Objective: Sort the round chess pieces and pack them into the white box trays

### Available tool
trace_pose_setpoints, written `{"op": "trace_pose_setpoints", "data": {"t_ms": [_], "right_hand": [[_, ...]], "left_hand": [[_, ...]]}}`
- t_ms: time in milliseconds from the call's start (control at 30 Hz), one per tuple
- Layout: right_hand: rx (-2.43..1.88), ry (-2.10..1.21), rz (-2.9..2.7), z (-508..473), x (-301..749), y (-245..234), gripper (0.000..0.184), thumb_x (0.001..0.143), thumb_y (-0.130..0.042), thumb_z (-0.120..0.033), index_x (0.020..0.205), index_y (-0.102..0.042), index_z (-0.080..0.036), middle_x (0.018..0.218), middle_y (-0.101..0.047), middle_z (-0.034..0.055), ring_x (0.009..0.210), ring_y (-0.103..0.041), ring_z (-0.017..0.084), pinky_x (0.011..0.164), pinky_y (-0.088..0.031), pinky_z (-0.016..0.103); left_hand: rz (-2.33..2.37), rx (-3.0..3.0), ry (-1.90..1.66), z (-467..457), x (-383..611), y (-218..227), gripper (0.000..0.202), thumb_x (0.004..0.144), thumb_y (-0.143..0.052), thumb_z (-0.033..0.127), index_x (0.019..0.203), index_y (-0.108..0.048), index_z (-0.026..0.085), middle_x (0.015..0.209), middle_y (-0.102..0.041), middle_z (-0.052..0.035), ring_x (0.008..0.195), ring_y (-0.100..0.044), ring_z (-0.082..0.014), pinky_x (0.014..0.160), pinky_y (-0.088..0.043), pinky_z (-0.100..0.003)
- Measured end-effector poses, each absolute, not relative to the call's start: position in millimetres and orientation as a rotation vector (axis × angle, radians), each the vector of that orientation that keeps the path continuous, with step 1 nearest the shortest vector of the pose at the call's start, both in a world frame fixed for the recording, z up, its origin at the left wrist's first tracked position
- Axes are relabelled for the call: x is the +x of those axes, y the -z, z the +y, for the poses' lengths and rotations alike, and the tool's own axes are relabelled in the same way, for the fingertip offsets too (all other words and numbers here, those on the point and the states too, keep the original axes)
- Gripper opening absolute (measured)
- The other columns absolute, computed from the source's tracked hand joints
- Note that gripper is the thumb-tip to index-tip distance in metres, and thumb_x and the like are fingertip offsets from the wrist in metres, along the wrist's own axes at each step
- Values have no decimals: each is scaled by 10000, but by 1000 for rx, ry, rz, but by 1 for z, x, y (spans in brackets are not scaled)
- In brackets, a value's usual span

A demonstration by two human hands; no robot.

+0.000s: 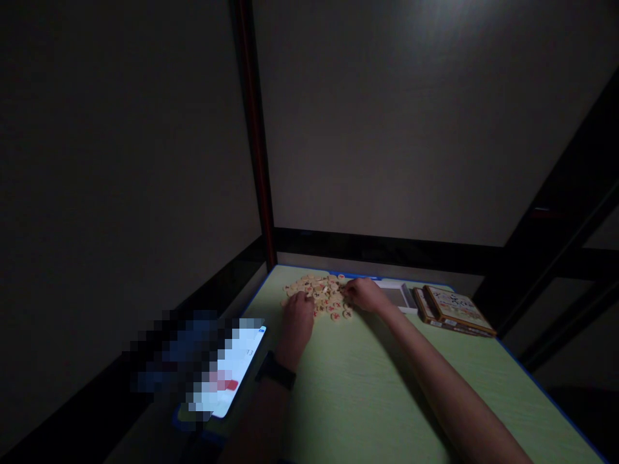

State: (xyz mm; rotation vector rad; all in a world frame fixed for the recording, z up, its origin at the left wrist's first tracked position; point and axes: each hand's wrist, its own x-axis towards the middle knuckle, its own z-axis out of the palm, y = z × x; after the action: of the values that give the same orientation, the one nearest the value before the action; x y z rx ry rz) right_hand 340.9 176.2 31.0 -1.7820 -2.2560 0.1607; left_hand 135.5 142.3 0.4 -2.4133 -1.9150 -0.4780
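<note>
Left hand (298, 316), curled downward, touches the near left side of a heap of round pieces (331, 303); whether its fingers pinch a piece cannot be told. Right hand (365, 294) reaches to the heap's right side with fingers bent inward, and its grip, hidden by the hand itself, is likewise unclear. The pieces, pale with red or dark marks, lie loosely piled at the far end of a green table (338, 374), between the 2 hands; a few lie flat along the near margin of the heap.

A blue edge (546, 390) borders the tabletop, its far stretch passing just behind the heap. Open surface extends from the heap toward the viewer, between the 2 forearms, and again to the right of the right forearm.

To the right, a white tray (410, 299) lies partly behind the right hand and limits room on that side; beyond it, 2 printed boxes (459, 309) lie overlapping near the right edge. To the left, a lit screen (242, 361), partly pixelated, stands near the dark wristband (276, 371). Wall panels (387, 142) meet at a dark post (256, 129) behind the table's far left corner.
</note>
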Motion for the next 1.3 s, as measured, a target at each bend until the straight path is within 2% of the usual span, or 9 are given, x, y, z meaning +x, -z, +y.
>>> {"op": "trace_pose_setpoints", "data": {"t_ms": [167, 267, 367, 433, 567, 767, 967, 1133, 1300], "right_hand": [[-1661, -220, -2256, 171, 324, -38, 278, 791, -538, -65, 875, -774, -185, 874, -772, 51, 847, -695, 183, 730, -434, 217], [-1533, -318, -2256, 166, 308, -35, 322, 816, -534, -71, 1021, -757, -182, 913, -767, 24, 836, -689, 149, 749, -456, 200], [-1361, -425, -2223, 163, 294, -27, 433, 798, -538, -42, 1175, -709, -173, 983, -764, 41, 870, -692, 161, 787, -481, 224], [-1279, -406, -2240, 162, 288, -20, 476, 760, -537, -4, 1169, -714, -173, 1040, -762, 63, 945, -688, 184, 841, -479, 247], [-1240, -364, -2245, 161, 282, -10, 368, 796, -554, -35, 1091, -739, -154, 1042, -763, 98, 966, -688, 210, 867, -475, 268], [-1166, -309, -2218, 161, 280, -13, 290, 875, -574, -132, 1132, -702, -173, 1113, -739, 102, 1045, -655, 213, 912, -450, 285], [-1587, -100, -2251, 169, 316, -38, 287, 835, -549, -89, 1068, -704, -151, 1060, -706, 119, 964, -635, 207, 807, -421, 249], [-1792, -54, -2255, 171, 342, -44, 355, 849, -561, -93, 1192, -629, -151, 987, -739, 118, 889, -667, 216, 697, -391, 242], [-1889, -20, -2349, 168, 338, -40, 210, 889, -529, -114, 997, -703, -164, 994, -741, 154, 898, -679, 230, 706, -389, 251]], "left_hand": [[-1953, -2381, 544, 148, 134, 4, 309, 916, -444, 49, 1090, -668, 172, 1122, -645, -121, 1042, -605, -209, 906, -455, -301], [-1980, -2379, 675, 153, 134, 6, 310, 954, -407, 92, 1126, -655, 164, 1146, -649, -118, 1031, -623, -194, 916, -468, -289], [-1983, -2377, 734, 157, 133, 10, 306, 970, -395, 128, 1108, -666, 160, 1102, -678, -114, 1016, -633, -199, 919, -478, -305], [-1956, -2401, 762, 159, 133, 12, 299, 970, -398, 141, 1059, -684, 155, 1050, -702, -107, 1001, -640, -203, 914, -482, -311], [-1952, -2433, 844, 161, 132, 14, 305, 972, -407, 162, 1036, -705, 152, 1042, -725, -102, 1006, -652, -205, 912, -482, -306], [-1907, -2456, 1021, 163, 132, 13, 301, 971, -433, 207, 1018, -728, 175, 1028, -749, -75, 975, -663, -201, 895, -481, -306], [-1851, -2323, 1013, 164, 120, 12, 339, 966, -404, 170, 1093, -718, 179, 1106, -732, -80, 1026, -630, -212, 970, -451, -348], [-1764, -2437, 723, 153, 118, 10, 336, 926, -451, 104, 1101, -726, 185, 1150, -713, -72, 1041, -591, -228, 970, -430, -351], [-1797, -2440, 572, 146, 120, 7, 342, 913, -469, 82, 1121, -716, 194, 1196, -666, -87, 1082, -554, -229, 974, -427, -350]]}}
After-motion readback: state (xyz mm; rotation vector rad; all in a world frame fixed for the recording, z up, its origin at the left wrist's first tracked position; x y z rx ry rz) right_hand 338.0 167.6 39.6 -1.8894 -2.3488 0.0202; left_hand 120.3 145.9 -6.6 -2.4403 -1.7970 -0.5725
